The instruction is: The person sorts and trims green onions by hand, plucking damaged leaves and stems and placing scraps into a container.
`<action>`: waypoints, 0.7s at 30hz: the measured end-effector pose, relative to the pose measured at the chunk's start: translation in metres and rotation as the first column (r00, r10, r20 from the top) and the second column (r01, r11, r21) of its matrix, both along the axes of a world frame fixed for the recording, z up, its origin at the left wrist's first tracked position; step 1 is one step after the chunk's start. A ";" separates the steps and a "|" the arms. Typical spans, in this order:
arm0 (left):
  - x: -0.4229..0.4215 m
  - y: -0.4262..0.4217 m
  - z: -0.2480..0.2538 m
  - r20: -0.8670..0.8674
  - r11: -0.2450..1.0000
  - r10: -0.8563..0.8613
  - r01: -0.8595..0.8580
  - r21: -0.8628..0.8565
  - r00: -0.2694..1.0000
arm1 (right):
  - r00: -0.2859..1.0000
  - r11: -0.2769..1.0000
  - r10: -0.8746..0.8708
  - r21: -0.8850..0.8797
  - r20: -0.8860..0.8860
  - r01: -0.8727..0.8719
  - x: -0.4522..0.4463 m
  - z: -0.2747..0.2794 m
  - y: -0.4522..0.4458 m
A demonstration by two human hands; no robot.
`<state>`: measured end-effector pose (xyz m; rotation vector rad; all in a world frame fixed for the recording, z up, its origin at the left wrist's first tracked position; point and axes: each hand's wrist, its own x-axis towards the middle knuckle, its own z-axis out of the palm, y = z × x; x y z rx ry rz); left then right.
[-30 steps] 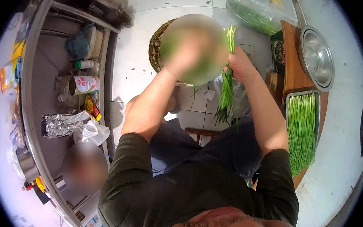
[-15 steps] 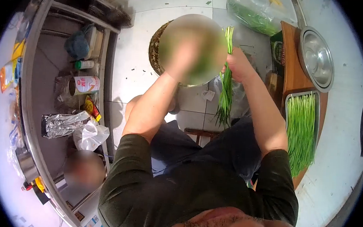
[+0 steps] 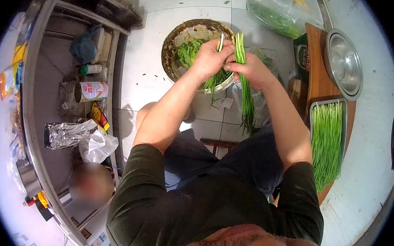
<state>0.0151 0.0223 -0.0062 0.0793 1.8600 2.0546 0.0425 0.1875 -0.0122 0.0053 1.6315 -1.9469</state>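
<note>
Around you, the floor (image 3: 142, 71) is pale tile with thin dark seams, dotted with small scraps. A shelf (image 3: 51, 95) stands to your left. To your right is a brown board (image 3: 316, 78); beyond its right edge you have a pale surface, wall or floor unclear. Bright light throws shadows beside the shelf's right edge.

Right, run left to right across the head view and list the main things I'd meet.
Pink-and-white can → round basin → bunch of green stalks in the right hand → dark green box → metal tray of lined-up stalks.
</note>
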 end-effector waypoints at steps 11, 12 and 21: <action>-0.006 -0.008 0.000 0.057 0.996 0.087 -0.089 0.032 0.995 | 0.939 0.941 -0.322 -0.069 0.118 0.331 -0.001 0.003 -0.007; -0.008 -0.008 0.000 0.052 0.995 0.092 -0.094 0.039 0.994 | 0.931 0.931 -0.358 -0.054 0.077 0.362 -0.005 -0.004 -0.005; -0.017 -0.020 0.003 0.060 0.968 0.140 -0.149 0.202 0.988 | 0.703 0.623 -0.449 0.371 -0.552 0.689 -0.007 0.026 0.025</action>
